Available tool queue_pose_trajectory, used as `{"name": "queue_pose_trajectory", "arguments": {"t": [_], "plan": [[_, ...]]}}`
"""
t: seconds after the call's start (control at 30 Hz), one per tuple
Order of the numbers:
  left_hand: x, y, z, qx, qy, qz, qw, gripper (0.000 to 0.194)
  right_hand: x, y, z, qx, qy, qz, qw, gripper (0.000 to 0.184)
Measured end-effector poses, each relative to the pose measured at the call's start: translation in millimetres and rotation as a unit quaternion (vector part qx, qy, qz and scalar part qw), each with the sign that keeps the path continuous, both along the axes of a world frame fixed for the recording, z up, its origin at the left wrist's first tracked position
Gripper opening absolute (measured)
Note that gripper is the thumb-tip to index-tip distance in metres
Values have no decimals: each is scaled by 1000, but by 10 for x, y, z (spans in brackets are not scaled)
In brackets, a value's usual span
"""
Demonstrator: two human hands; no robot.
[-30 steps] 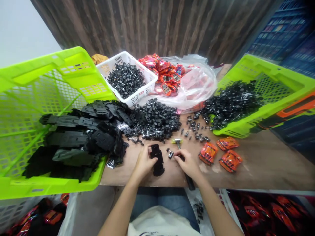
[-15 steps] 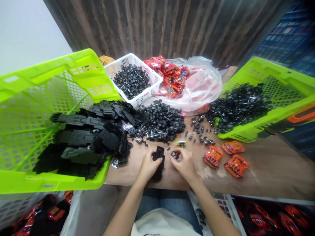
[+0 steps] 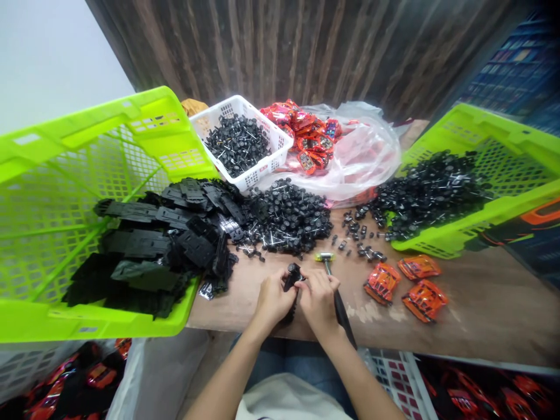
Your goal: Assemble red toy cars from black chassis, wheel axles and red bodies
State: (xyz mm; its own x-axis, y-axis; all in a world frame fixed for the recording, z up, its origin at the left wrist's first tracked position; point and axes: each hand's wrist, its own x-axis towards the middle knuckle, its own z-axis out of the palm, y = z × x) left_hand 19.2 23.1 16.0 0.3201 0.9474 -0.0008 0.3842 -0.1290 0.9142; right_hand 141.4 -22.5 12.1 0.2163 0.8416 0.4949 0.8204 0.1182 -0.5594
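My left hand [image 3: 272, 297] is closed round a narrow black plastic toy car chassis [image 3: 289, 280], which is turned on its edge just above the table's front. Against its upper end my right hand [image 3: 318, 297] pinches a small wheel axle [image 3: 301, 278], mostly hidden by the fingertips. A small hammer [image 3: 325, 257] with a yellow-rimmed metal head lies just beyond the right hand, its dark handle running back under that wrist. Three orange toy car bodies [image 3: 382, 283] rest to the right of the hands.
A green crate [image 3: 175, 326] of black chassis lies tipped at the left. Wheel axles form a pile [image 3: 291, 216] in the middle, fill a white basket [image 3: 262, 172] behind, and spill from a green crate [image 3: 437, 248] at right. A plastic bag [image 3: 367, 146] of red car bodies lies at the back.
My right hand has moved left, bringing the small axle to the chassis. The chassis has been turned from flat-facing onto its edge. More of the hammer's handle shows.
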Motion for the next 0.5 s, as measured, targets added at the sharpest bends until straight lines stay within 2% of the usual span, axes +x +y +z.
{"name": "queue_pose_trajectory", "arguments": {"t": [0.1, 0.2, 0.33, 0.4, 0.5], "plan": [[-87, 37, 63, -12, -36, -23, 999, 13, -15, 59, 27, -36, 113, 30, 992, 30], [-231, 50, 154, -38, -79, -60, 994, 15, -36, 113, 62, -104, 240, 119, 958, 51], [-509, 53, 209, -73, -103, -51, 991, 21, -154, 238, 125, -168, 284, 185, 926, 42], [-665, 62, 181, -80, -110, 4, 991, 22, -240, 359, 144, -189, 292, 209, 914, 37], [-841, 81, 98, -55, -124, 171, 976, 26, -375, 588, 123, -182, 265, 183, 929, 21]]}}
